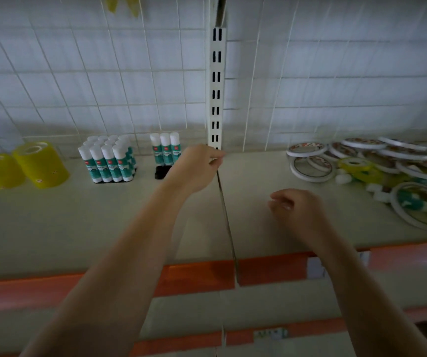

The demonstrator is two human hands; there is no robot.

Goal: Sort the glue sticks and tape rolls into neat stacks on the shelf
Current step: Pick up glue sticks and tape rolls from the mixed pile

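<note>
On the shelf [104, 222], a tight block of upright glue sticks [108, 158] with white caps and teal labels stands at the back left, and a row of three more glue sticks [165, 148] stands just to its right. Two yellow tape stacks [21, 164] lie tilted at far left. At right, flat white-rimmed tape rolls [377, 161], yellow rolls and loose glue sticks [377, 193] lie jumbled together.

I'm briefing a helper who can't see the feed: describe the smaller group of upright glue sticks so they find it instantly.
Find the white slotted upright in the back wall. Just left of its foot, on the shelf, stand three glue sticks in a single row. The block of glue sticks farther left is several rows deep.
</note>
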